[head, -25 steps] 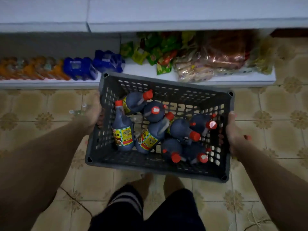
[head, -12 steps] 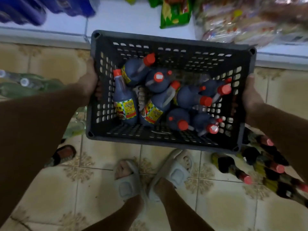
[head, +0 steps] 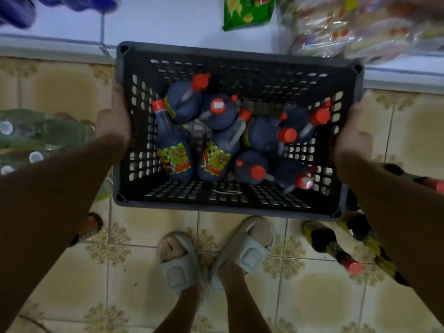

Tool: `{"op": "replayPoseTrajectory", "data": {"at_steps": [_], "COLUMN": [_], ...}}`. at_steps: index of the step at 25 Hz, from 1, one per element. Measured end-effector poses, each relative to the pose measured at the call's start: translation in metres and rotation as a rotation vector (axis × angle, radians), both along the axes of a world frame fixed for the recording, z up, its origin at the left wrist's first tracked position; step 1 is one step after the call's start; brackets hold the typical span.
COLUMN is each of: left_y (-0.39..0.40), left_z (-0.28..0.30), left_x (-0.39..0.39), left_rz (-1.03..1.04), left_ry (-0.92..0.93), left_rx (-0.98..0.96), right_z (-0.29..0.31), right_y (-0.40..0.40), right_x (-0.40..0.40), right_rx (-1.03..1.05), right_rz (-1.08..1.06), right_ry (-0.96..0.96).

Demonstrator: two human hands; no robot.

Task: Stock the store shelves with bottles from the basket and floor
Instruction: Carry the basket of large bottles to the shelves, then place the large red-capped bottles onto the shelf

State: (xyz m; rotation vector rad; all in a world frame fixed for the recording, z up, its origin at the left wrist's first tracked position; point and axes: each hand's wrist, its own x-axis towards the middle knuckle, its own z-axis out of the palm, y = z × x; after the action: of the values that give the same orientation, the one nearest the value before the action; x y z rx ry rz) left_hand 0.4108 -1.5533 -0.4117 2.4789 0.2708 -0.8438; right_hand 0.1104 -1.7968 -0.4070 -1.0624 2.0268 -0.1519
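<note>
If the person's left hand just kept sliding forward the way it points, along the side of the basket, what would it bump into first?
Probably the white shelf edge. The left hand grips the basket's left wall and points up the picture toward the shelf, with only bare tiled floor between. Depth is unclear, so it might pass above the edge.

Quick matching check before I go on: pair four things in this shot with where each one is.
Things:
1. basket
2. red-capped dark bottles
3. green snack bag
4. clear bottles with white caps

Places:
A. on the white shelf
B. on the floor, left
C. between left hand and right hand
D. inside the basket

Pairs: 1-C, 2-D, 3-A, 4-B
</note>
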Motion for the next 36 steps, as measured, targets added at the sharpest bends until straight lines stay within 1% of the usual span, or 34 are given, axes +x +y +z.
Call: {"op": "replayPoseTrajectory", "data": {"at_steps": [1,3,9,13,15,16,17,18,19,20,21,22,23,24,25,27,28,29,30,32,33,35,36], "left_y": [-0.001,-0.001,0.0,0.005,0.005,0.007,0.013,0.018,0.022,0.022,0.02,0.015,0.006,-0.003,-0.015,-0.034,-0.042,-0.048,-0.054,-0.064,-0.067,-0.073,-0.076], "left_z": [-0.001,-0.003,-0.008,-0.013,-0.013,-0.01,-0.005,0.001,0.008,0.015,0.02,0.022,0.024,0.018,0.014,-0.005,-0.015,-0.025,-0.033,-0.044,-0.047,-0.048,-0.05], "left_x": [0.0,0.0,0.001,0.002,-0.001,-0.004,-0.006,-0.01,-0.018,-0.028,-0.037,-0.045,-0.051,-0.055,-0.058,-0.057,-0.054,-0.051,-0.051,-0.056,-0.058,-0.061,-0.06], "left_rz": [0.074,0.148,0.145,0.065,0.028,-0.006,-0.078,-0.193,-0.366,-0.569,-0.751,-0.884,-0.964,-0.986,-0.941,-0.736,-0.657,-0.625,-0.623,-0.69,-0.727,-0.844,-0.871], "left_ry": [-0.016,-0.016,-0.069,-0.067,-0.138,-0.231,-0.372,-0.522,-0.634,-0.679,-0.636,-0.505,-0.326,-0.16,-0.016,0.198,0.24,0.237,0.188,0.048,0.016,0.001,0.018], "left_rx": [-0.014,-0.032,0.011,0.035,-0.01,-0.04,-0.014,0.052,0.115,0.126,0.065,-0.013,-0.074,-0.119,-0.134,-0.149,-0.154,-0.146,-0.131,-0.095,-0.066,0.024,0.044], "right_z": [0.001,0.003,0.0,0.001,0.001,0.002,0.006,0.013,0.023,0.031,0.041,0.048,0.052,0.049,0.044,0.025,0.012,0.001,-0.009,-0.019,-0.021,-0.016,-0.015], "right_y": [-0.001,0.002,0.001,0.004,0.005,0.007,0.01,0.014,0.022,0.032,0.045,0.06,0.074,0.085,0.093,0.102,0.105,0.108,0.112,0.115,0.115,0.118,0.121], "right_x": [0.0,0.0,-0.003,-0.002,-0.003,-0.005,-0.005,-0.006,-0.006,-0.006,-0.004,-0.002,0.002,0.006,0.009,0.012,0.013,0.013,0.014,0.015,0.016,0.02,0.021], "right_rx": [-0.001,-0.014,-0.003,-0.037,-0.066,-0.142,-0.246,-0.372,-0.493,-0.589,-0.603,-0.536,-0.397,-0.245,-0.107,0.14,0.223,0.266,0.282,0.293,0.287,0.312,0.297], "right_rz": [0.027,0.061,0.057,0.056,0.096,0.121,0.173,0.247,0.331,0.412,0.467,0.502,0.552,0.627,0.728,0.895,0.979,1.061,1.107,1.094,1.088,1.057,1.034], "right_ry": [0.0,0.02,0.044,0.055,0.028,0.028,0.085,0.148,0.204,0.207,0.136,0.033,-0.063,-0.116,-0.116,-0.04,0.023,0.077,0.121,0.184,0.19,0.187,0.143]}}
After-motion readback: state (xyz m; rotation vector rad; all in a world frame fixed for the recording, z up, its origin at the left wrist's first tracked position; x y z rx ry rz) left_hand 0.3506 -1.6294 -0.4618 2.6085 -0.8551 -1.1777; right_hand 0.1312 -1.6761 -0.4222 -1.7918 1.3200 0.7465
